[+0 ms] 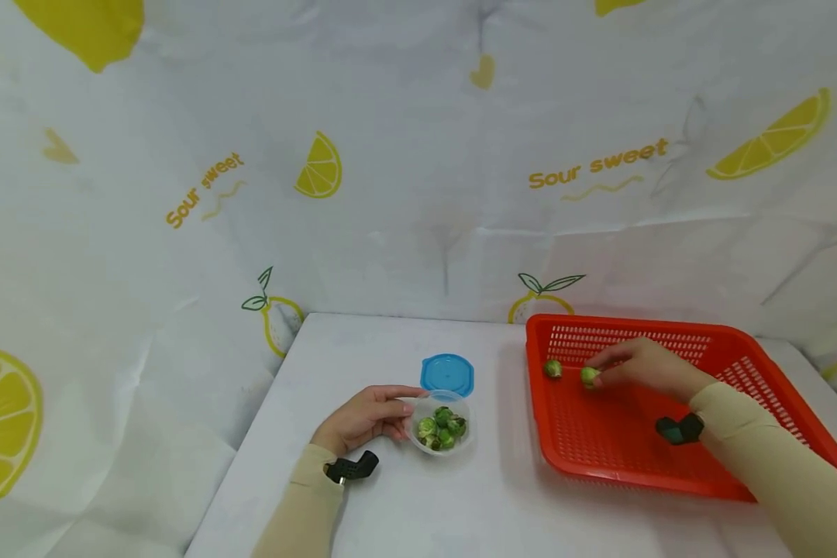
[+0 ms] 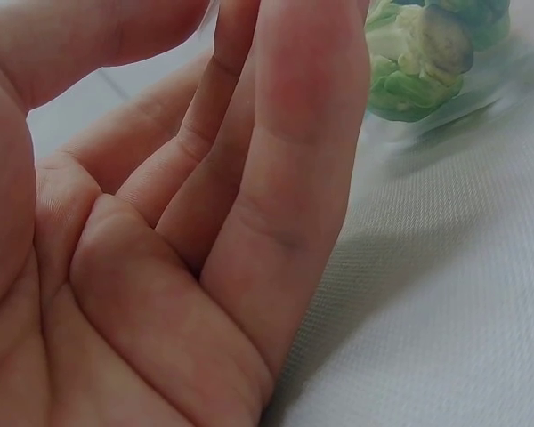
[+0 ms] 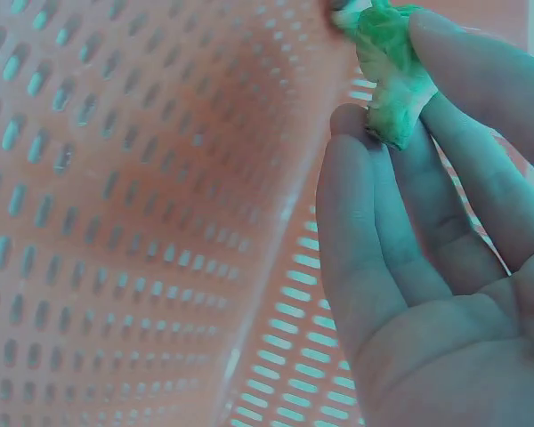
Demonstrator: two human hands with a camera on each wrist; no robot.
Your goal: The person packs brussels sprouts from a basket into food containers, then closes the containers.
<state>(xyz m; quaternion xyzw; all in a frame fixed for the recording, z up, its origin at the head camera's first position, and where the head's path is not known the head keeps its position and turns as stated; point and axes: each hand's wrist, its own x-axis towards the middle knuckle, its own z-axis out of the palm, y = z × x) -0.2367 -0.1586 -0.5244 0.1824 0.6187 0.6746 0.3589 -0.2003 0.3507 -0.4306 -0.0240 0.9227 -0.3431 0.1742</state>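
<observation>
My left hand (image 1: 363, 417) holds a small clear plastic bowl (image 1: 466, 443) at its left side, the thumb at the rim and the index finger behind it. Several green Brussels sprouts (image 1: 442, 428) lie in the bowl. Over on the right, my right hand (image 1: 638, 368) reaches into a red plastic basket (image 1: 579, 457) and pinches a single Brussels sprout (image 3: 392, 80) between thumb and fingertips. Another loose sprout (image 1: 552, 368) sits in the basket's far left corner, left of that hand.
A blue lid (image 1: 447, 375) lies on the white table (image 1: 384, 349) just behind the bowl. The basket's slotted walls rise around the right hand. Behind the table hangs a white sheet (image 1: 404, 155) with lemon prints.
</observation>
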